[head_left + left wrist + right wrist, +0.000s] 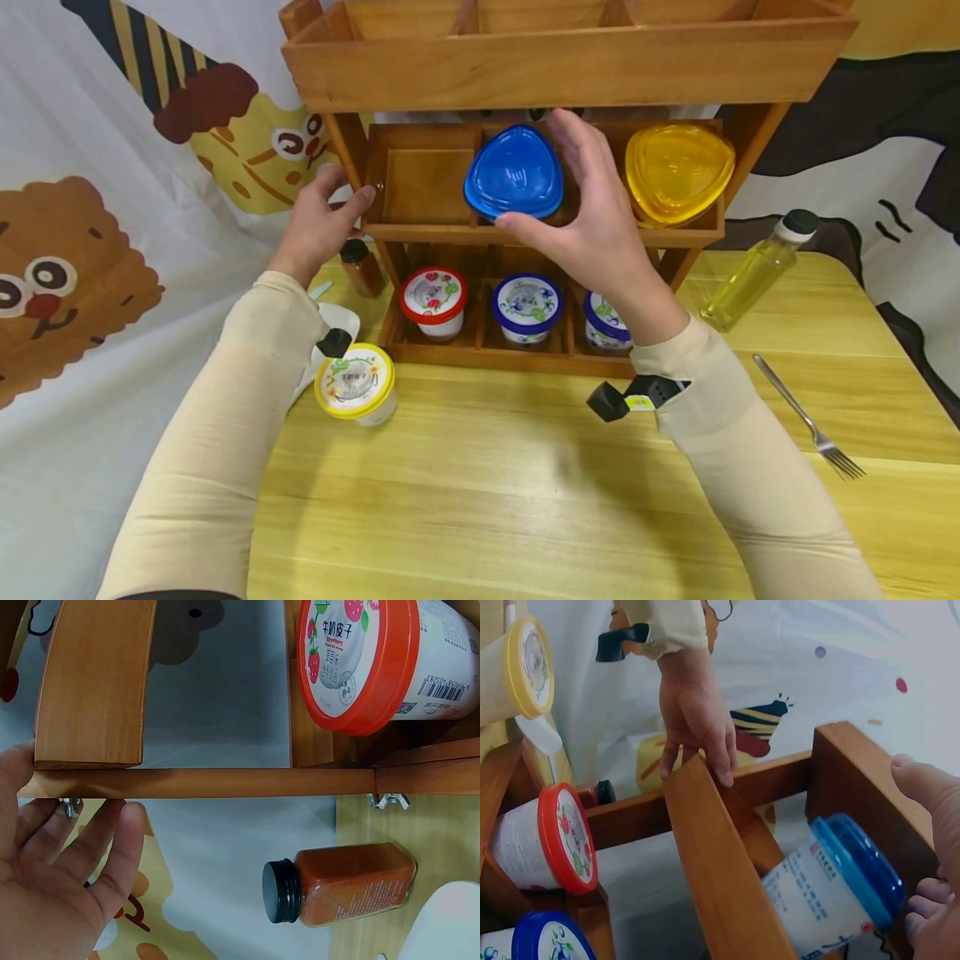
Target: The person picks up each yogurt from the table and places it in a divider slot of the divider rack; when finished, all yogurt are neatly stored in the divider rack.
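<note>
A wooden rack [465,71] with three tiers stands before me. My left hand [322,218] grips its left upright at the middle tier, thumb on the inner side. In the left wrist view its fingers [112,859] lie along the upright. My right hand [600,221] is spread beside a tub with a blue triangular lid [515,171], in the middle tier's centre compartment. The thumb is near the lid's front corner, the fingers beyond its right side. In the right wrist view the tub's white printed body [810,904] shows under the lid, with the thumb apart from it.
A yellow-lidded tub [678,175] sits in the right compartment. Below are a red-lidded tub [433,302] and blue-rimmed tubs [527,308]. On the table are a yellow-rimmed tub [356,383], a spice bottle [363,268], an oil bottle [757,275] and a fork [806,421].
</note>
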A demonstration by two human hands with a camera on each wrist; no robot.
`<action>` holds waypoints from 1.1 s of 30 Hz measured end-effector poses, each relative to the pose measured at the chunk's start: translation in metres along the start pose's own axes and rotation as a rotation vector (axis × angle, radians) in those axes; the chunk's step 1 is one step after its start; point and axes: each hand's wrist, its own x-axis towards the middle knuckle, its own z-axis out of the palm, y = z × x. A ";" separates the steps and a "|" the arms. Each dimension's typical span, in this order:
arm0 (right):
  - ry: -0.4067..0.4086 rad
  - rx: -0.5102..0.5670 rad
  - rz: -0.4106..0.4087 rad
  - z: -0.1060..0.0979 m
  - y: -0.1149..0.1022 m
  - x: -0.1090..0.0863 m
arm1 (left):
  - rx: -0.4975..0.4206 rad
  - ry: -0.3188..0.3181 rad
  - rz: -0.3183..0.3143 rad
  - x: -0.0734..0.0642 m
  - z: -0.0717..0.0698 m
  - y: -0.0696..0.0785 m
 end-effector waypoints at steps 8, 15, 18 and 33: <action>-0.025 -0.013 -0.141 0.011 -0.015 -0.011 | -0.002 -0.004 -0.013 -0.001 -0.001 0.001; -0.112 0.048 -0.179 0.032 -0.023 -0.026 | 0.005 -0.008 -0.026 -0.001 0.000 0.001; -0.128 0.052 -0.189 0.038 -0.027 -0.031 | 0.002 -0.009 -0.025 -0.001 -0.001 0.001; -0.321 0.068 -0.048 0.088 -0.022 -0.056 | -0.003 0.009 -0.008 0.001 0.001 0.001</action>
